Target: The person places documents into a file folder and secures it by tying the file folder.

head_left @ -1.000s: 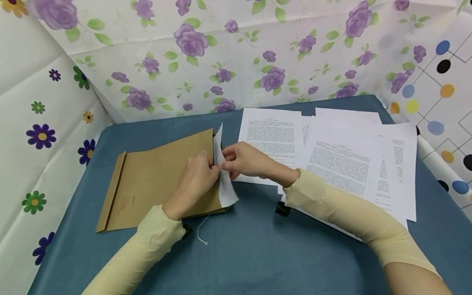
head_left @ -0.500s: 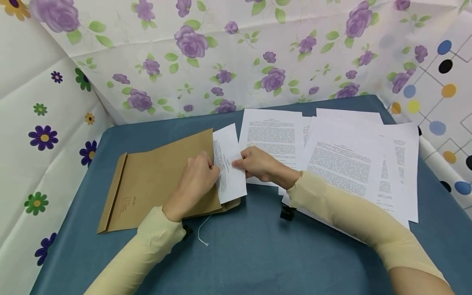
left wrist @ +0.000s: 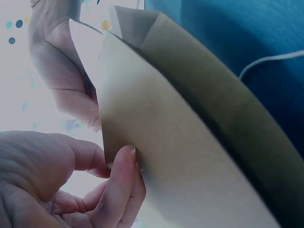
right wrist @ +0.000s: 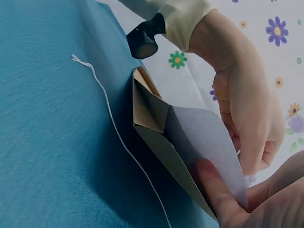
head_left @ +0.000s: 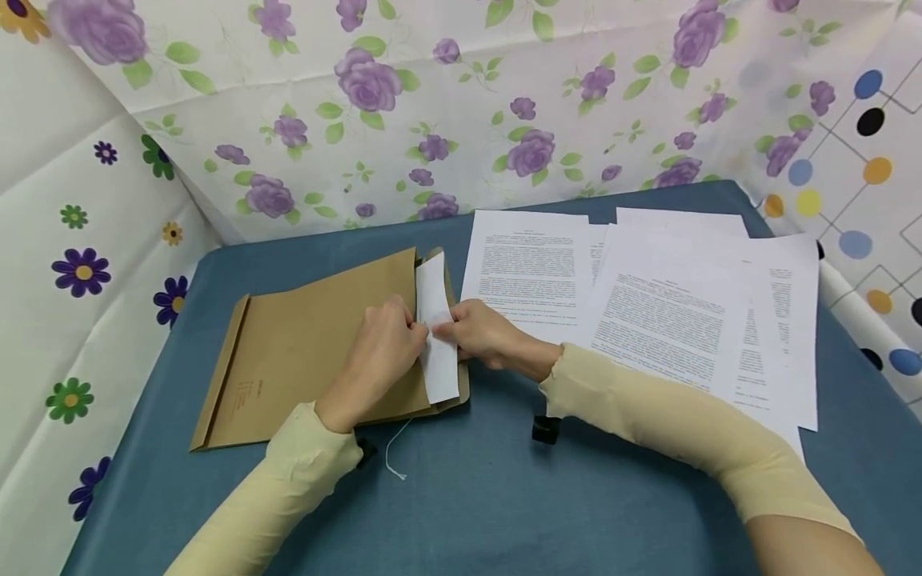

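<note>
A brown paper envelope lies on the blue table, its open mouth towards the right. My left hand pinches the upper lip of that mouth and lifts it; the left wrist view shows the thumb on the brown lip. A white printed sheet sticks partly out of the mouth. My right hand grips this sheet at its edge, fingers curled round it. In the right wrist view the sheet enters the gaping envelope.
Several printed white sheets lie spread over the right half of the blue table. A thin white string trails from the envelope's near edge. Flowered cloth walls close in the back and left sides.
The white sheet has slid leftwards, deeper into the envelope, with my right hand following it. Less of the sheet shows now. My left hand has stayed on the envelope's lip.
</note>
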The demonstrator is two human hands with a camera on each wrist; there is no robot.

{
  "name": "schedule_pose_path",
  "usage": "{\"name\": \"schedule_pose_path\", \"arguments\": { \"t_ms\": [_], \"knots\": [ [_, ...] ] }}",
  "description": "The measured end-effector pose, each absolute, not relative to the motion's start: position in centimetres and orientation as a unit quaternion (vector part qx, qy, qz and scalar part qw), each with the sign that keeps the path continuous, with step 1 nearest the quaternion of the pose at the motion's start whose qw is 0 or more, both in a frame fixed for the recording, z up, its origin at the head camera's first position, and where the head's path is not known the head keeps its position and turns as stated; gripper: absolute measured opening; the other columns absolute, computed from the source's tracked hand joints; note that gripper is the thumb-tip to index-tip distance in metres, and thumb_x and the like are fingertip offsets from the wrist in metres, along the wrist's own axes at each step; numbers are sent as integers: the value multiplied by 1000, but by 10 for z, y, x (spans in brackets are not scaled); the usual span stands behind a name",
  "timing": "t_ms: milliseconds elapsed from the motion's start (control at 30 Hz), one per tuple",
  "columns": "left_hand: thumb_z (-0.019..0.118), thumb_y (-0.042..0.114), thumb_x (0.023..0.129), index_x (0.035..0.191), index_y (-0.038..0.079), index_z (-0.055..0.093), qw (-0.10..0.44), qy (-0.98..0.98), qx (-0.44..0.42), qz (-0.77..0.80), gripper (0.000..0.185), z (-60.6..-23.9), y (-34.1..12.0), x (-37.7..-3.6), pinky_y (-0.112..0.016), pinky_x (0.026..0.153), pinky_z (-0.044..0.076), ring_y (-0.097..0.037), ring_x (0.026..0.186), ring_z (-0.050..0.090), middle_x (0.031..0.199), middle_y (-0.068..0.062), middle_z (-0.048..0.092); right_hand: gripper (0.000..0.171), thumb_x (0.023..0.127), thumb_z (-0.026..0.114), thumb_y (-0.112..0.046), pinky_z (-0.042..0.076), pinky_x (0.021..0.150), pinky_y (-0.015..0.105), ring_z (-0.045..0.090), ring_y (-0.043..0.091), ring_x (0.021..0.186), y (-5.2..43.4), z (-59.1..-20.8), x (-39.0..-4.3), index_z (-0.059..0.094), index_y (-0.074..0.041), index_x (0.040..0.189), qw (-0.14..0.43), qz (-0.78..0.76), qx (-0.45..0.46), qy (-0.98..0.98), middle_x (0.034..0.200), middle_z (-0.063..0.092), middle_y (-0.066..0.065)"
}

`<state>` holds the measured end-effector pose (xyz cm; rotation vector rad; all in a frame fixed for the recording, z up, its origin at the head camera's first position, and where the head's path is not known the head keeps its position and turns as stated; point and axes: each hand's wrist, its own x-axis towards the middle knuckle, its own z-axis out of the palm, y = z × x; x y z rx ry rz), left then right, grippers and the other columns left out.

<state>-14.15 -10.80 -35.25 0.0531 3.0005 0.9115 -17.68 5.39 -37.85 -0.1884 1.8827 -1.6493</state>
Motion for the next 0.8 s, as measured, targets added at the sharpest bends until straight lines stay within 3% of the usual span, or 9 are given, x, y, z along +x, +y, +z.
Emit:
{"name": "schedule_pose_path", "arguments": {
  "t_ms": [300,500,667,800],
  "knots": [
    [58,-1,86,74,4,50,-6,956,18,291,15,-352,-111,-143,-27,44,31,-17,49,46,61,-4,43,24,106,54,-8,61,74,38,74,28,92,55,-381,-184,67,11,113,328,-590,-79,733,108,72,21],
    [62,3,90,74,4,50,-9,956,26,294,19,-352,-109,-141,-27,44,31,-17,47,44,59,-3,42,22,106,55,-6,59,66,31,71,21,78,48,-385,-182,67,10,95,314,-607,-98,724,94,70,18],
    [62,2,87,71,5,48,-18,953,36,299,22,-352,-109,-140,-28,46,27,-15,47,37,58,0,36,25,107,52,-8,55,60,26,66,16,72,40,-386,-181,70,9,103,308,-595,-122,732,86,67,14],
    [62,3,89,74,4,51,-15,954,30,297,19,-351,-109,-140,-28,46,31,-16,48,42,60,-3,43,27,108,51,-12,56,60,28,66,17,68,41,-387,-185,68,7,98,316,-587,-114,737,82,65,14]
  ]
}}
